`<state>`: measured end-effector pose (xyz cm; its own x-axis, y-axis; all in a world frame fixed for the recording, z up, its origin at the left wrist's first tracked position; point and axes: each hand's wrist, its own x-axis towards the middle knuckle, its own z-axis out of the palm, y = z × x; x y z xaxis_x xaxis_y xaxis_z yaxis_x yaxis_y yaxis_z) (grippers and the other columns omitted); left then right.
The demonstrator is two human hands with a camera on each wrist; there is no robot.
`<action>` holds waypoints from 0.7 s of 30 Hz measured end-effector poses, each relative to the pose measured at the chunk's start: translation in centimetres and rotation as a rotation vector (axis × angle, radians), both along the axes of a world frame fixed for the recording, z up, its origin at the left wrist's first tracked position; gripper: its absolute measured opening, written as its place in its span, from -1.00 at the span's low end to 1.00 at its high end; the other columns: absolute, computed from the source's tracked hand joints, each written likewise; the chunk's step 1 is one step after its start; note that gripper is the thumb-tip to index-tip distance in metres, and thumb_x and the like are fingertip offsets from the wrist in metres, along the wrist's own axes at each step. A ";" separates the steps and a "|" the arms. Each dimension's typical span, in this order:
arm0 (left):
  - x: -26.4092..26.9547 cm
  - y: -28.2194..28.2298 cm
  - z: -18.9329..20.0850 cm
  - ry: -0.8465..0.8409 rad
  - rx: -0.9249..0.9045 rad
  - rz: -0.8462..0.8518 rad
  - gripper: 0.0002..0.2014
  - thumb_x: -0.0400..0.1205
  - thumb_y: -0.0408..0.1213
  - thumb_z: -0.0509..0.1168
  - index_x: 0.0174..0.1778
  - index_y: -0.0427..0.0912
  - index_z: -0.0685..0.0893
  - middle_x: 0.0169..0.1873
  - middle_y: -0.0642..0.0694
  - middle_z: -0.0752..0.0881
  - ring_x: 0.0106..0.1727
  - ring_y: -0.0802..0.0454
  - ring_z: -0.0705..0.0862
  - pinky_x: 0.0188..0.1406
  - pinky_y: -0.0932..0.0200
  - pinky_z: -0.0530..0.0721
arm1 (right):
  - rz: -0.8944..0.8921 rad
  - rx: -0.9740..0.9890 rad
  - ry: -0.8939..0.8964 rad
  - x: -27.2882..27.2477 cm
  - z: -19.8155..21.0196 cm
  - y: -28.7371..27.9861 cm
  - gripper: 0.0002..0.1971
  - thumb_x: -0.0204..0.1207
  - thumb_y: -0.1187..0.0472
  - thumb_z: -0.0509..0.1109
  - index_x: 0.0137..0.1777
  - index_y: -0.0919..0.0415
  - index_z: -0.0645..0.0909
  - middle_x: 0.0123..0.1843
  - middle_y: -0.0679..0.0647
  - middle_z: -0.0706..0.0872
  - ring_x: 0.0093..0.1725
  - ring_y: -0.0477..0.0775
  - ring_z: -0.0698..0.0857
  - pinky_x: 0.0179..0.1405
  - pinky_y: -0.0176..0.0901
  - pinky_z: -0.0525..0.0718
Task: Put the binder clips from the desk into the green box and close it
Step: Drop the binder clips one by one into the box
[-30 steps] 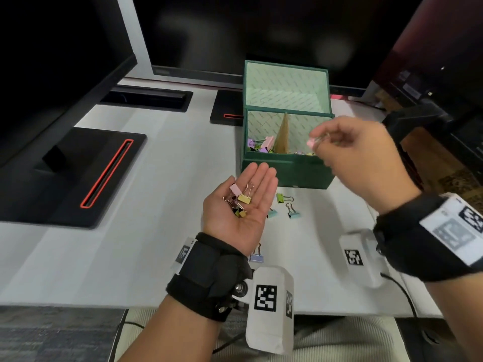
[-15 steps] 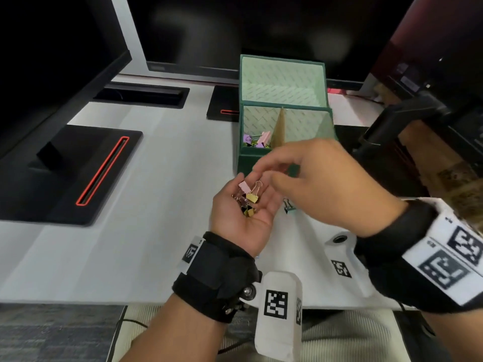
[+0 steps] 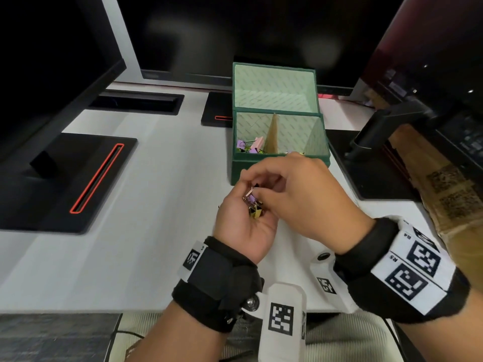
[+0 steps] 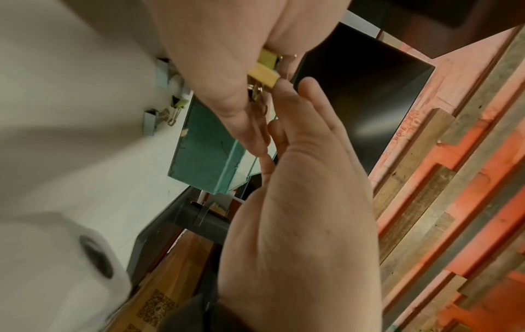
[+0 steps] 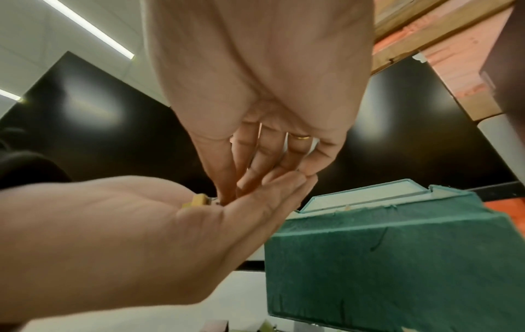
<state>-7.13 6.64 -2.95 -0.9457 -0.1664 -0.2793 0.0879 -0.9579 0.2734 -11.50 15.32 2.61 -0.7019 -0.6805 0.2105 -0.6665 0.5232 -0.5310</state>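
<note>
My left hand [image 3: 243, 205] lies palm up just in front of the green box [image 3: 236, 171] and carries several small binder clips [image 3: 254, 209], purple and yellow among them. My right hand [image 3: 254, 194] reaches over it from the right, and its thumb and forefinger pinch one clip in the palm. The right wrist view shows a yellow clip [image 5: 197, 200] on the palm under the right fingers. The box stands with its lid [image 3: 274, 87] tilted back, a cardboard divider [image 3: 273, 134] inside and coloured clips [image 3: 248, 146] in its left compartment. Loose clips [image 4: 153, 122] lie on the desk under my hands.
Black monitor stand bases sit at the left [image 3: 65, 178] and at the right [image 3: 376, 165] of the white desk [image 3: 156, 231], with dark screens above them. A black cable slot [image 3: 136, 103] runs along the back. The desk's front edge is under my wrists.
My right hand came back from above the box, where it held a pink clip, down to my left palm and now pinches another clip there. My left hand stayed palm up.
</note>
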 end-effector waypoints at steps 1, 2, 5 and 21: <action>0.0 -0.1 0.1 0.015 0.001 -0.004 -0.37 0.81 -0.15 -0.01 -0.37 -0.34 0.85 -0.29 -0.20 0.84 -0.22 0.00 0.85 -0.13 0.18 0.81 | 0.013 -0.033 -0.011 0.0 0.0 0.1 -0.72 0.42 0.26 0.51 0.03 -0.15 0.78 -0.18 -0.24 0.75 -0.04 -0.19 0.68 0.08 -0.24 0.66; 0.0 -0.3 0.0 0.023 0.010 -0.003 -0.38 0.81 -0.15 0.00 -0.32 -0.37 0.85 -0.24 -0.24 0.84 -0.18 -0.04 0.86 -0.10 0.14 0.81 | 0.022 -0.073 -0.029 0.0 0.1 0.2 -0.74 0.42 0.28 0.52 -0.01 -0.11 0.80 -0.19 -0.22 0.76 -0.09 -0.21 0.69 0.00 -0.32 0.66; -0.1 -0.9 -0.2 0.002 0.062 0.022 -0.50 0.77 -0.18 0.10 -0.17 -0.44 0.83 -0.11 -0.35 0.83 -0.10 -0.15 0.85 0.02 -0.02 0.79 | -0.015 -0.253 -0.083 -0.5 0.5 0.9 -0.80 0.45 0.33 0.52 -0.05 0.01 0.82 -0.12 -0.09 0.77 -0.13 -0.17 0.72 -0.05 -0.35 0.68; 1.1 -1.6 -0.9 -0.023 0.063 -0.022 -0.61 0.72 -0.24 0.14 0.09 -0.49 0.75 0.14 -0.41 0.77 0.13 -0.30 0.79 0.12 -0.16 0.75 | -0.439 -0.191 -0.037 -9.0 -0.1 2.8 -0.89 0.49 0.23 0.49 -0.05 0.00 0.75 -0.08 -0.04 0.81 -0.02 -0.01 0.76 0.14 -0.03 0.75</action>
<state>-6.06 5.05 -3.89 -0.9421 -0.1275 -0.3101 0.0614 -0.9748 0.2144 -20.46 18.15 2.54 -0.9236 -0.2701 0.2720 -0.3833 0.6416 -0.6644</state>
